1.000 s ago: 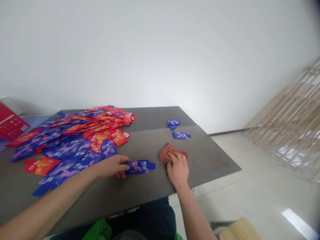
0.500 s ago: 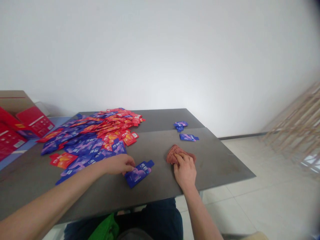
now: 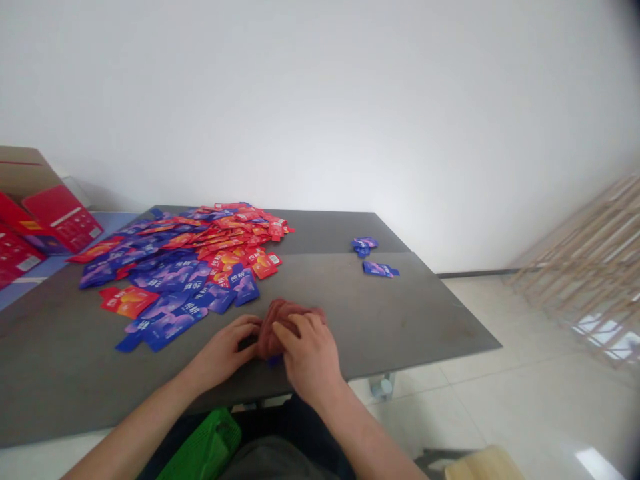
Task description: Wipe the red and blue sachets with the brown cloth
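My right hand (image 3: 314, 357) is closed on a folded reddish-brown cloth (image 3: 280, 317) and presses it down near the table's front edge. Beneath the cloth lies a blue pouch (image 3: 275, 361), hidden except for a small corner. My left hand (image 3: 231, 348) is at the cloth's left side, thumb and fingers curled in at the edge of the covered pouch; the fingertips are partly hidden. Just beyond my left hand lie loose blue pouches (image 3: 175, 325) with purple fruit pictures, at the near side of a large pile of red and blue pouches (image 3: 220, 240).
A few blue pouches (image 3: 381, 269) lie apart on the right of the dark table (image 3: 400, 313). An open red carton (image 3: 60, 223) stands at the far left. A white wall (image 3: 320, 100) rises behind, and a wooden rack (image 3: 590, 260) leans at the right. Something green (image 3: 207, 443) is at my lap.
My right hand has brought the cloth left and onto the blue pouch, covering most of it. My left hand has shifted slightly nearer to me. The view has tilted a little.
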### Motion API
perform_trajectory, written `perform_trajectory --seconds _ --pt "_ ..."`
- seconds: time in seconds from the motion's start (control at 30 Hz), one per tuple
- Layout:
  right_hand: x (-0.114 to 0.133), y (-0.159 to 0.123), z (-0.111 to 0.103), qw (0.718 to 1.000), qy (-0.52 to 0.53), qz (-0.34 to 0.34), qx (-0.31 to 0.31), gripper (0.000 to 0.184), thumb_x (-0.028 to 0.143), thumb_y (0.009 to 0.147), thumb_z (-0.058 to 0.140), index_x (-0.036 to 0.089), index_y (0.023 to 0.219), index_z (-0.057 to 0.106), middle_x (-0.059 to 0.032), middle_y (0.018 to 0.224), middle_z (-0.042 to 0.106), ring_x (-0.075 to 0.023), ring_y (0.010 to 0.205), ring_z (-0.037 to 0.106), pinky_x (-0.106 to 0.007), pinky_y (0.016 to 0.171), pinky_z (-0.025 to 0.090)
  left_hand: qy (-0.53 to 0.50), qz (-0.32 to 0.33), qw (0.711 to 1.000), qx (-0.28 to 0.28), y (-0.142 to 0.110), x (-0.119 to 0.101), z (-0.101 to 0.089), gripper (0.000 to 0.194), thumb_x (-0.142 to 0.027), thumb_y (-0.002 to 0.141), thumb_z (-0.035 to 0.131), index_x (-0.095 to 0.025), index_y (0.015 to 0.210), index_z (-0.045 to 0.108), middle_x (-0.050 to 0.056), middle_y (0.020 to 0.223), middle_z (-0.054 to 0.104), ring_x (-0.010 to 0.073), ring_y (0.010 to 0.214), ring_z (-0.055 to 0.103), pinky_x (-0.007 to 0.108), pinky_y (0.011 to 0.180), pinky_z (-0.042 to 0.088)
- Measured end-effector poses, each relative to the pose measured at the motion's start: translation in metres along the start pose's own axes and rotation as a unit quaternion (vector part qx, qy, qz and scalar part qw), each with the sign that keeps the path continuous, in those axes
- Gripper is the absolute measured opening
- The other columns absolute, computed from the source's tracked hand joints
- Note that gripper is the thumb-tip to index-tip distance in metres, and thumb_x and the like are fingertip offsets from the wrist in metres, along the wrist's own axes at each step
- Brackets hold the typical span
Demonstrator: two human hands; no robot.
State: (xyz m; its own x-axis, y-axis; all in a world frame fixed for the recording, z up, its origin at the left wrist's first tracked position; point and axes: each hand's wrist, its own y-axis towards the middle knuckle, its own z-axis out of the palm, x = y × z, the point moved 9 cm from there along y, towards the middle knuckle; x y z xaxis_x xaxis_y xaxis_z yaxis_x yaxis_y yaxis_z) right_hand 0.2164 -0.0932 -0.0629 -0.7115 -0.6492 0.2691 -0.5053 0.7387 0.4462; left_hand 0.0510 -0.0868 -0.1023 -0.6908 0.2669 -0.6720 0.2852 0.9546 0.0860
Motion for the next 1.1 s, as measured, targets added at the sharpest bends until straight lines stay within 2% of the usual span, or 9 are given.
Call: perform_trajectory --seconds 0.07,0.17,0.4,0.47,0.57,0.7,0.8,0.93,1.1 --pt "0.025 0.005 0.013 0.999 -0.006 -0.034 0.041 0.032 0.029 0.096 0.06 0.034 0.127 0.07 -0.0044 0.124 0.066 -0.0266 0.113 0.051 -0.04 0.095 0.046 -0.006 0.001 1.0 -0.012 -0.001 0.0 0.0 0.023 -0.03 0.092 0.062 -0.025 0.11 0.076 0.006 0.134 0.066 0.0257 0.125 0.061 0.035 0.11 0.047" --pt "0.026 0.008 0.023 0.996 -0.019 -0.039 0.073 0.027 0.029 0.096 0.061 0.031 0.121 0.072 -0.0053 0.121 0.066 -0.027 0.112 0.051 -0.041 0.094 0.045 0.014 0.003 0.999 -0.028 -0.002 0.0 0.002 0.026 -0.03 0.094 0.058 -0.025 0.112 0.076 0.006 0.136 0.066 0.0261 0.127 0.061 0.037 0.112 0.046" --pt "-0.05 0.037 0.016 0.991 -0.091 0.072 0.073 0.025 0.022 0.095 0.059 0.03 0.111 0.077 -0.0071 0.116 0.067 -0.0273 0.111 0.051 -0.04 0.095 0.045 0.06 -0.008 0.997 -0.039 -0.002 0.007 0.006 0.032 -0.046 0.095 0.063 -0.026 0.115 0.076 0.008 0.135 0.067 0.029 0.125 0.062 0.044 0.113 0.046" --pt "-0.06 0.044 0.008 0.988 -0.102 0.101 0.061 0.028 0.02 0.095 0.059 0.03 0.113 0.076 -0.0069 0.118 0.067 -0.027 0.109 0.051 -0.039 0.095 0.045 0.069 -0.007 0.997 -0.04 -0.003 0.006 0.006 0.032 -0.045 0.092 0.067 -0.027 0.117 0.076 0.008 0.136 0.067 0.0296 0.125 0.062 0.044 0.113 0.047" --pt "-0.036 0.037 0.004 0.995 -0.066 0.051 0.052 0.032 0.021 0.095 0.06 0.033 0.121 0.074 -0.0044 0.124 0.066 -0.026 0.111 0.05 -0.039 0.098 0.044 0.076 0.001 0.996 -0.043 -0.005 0.003 0.006 0.031 -0.041 0.09 0.07 -0.027 0.117 0.076 0.008 0.136 0.067 0.0298 0.126 0.062 0.045 0.113 0.048" --pt "0.005 0.014 0.02 0.993 -0.03 -0.051 0.097 0.026 0.029 0.096 0.062 0.033 0.119 0.073 -0.0042 0.123 0.065 -0.0259 0.112 0.049 -0.039 0.098 0.043 0.07 0.018 0.996 -0.047 -0.005 -0.001 0.006 0.027 -0.039 0.089 0.071 -0.026 0.111 0.078 0.006 0.134 0.069 0.0282 0.123 0.065 0.04 0.11 0.051" --pt "-0.019 0.021 0.025 0.992 -0.069 -0.009 0.102 0.024 0.028 0.099 0.057 0.031 0.117 0.074 -0.0058 0.122 0.065 -0.0262 0.113 0.048 -0.04 0.097 0.043 0.077 0.005 0.996 -0.051 -0.005 0.004 0.004 0.031 -0.042 0.088 0.071 -0.026 0.113 0.078 0.007 0.134 0.069 0.0295 0.124 0.065 0.043 0.112 0.05" --pt "-0.057 0.042 0.01 0.987 -0.11 0.072 0.087 0.024 0.023 0.098 0.057 0.03 0.111 0.076 -0.0069 0.12 0.066 -0.0263 0.112 0.048 -0.04 0.096 0.043 0.081 -0.007 0.996 -0.037 -0.005 0.008 0.004 0.034 -0.045 0.09 0.069 -0.029 0.119 0.077 0.006 0.137 0.068 0.0298 0.125 0.065 0.046 0.113 0.05" --pt "-0.002 0.025 0.006 0.997 -0.039 -0.016 0.057 0.023 0.03 0.098 0.06 0.033 0.117 0.073 -0.0034 0.124 0.065 -0.0258 0.112 0.048 -0.04 0.098 0.042 0.069 0.009 0.997 -0.027 -0.004 0.003 0.005 0.03 -0.041 0.091 0.069 -0.027 0.115 0.077 0.007 0.136 0.068 0.029 0.124 0.065 0.043 0.111 0.051"
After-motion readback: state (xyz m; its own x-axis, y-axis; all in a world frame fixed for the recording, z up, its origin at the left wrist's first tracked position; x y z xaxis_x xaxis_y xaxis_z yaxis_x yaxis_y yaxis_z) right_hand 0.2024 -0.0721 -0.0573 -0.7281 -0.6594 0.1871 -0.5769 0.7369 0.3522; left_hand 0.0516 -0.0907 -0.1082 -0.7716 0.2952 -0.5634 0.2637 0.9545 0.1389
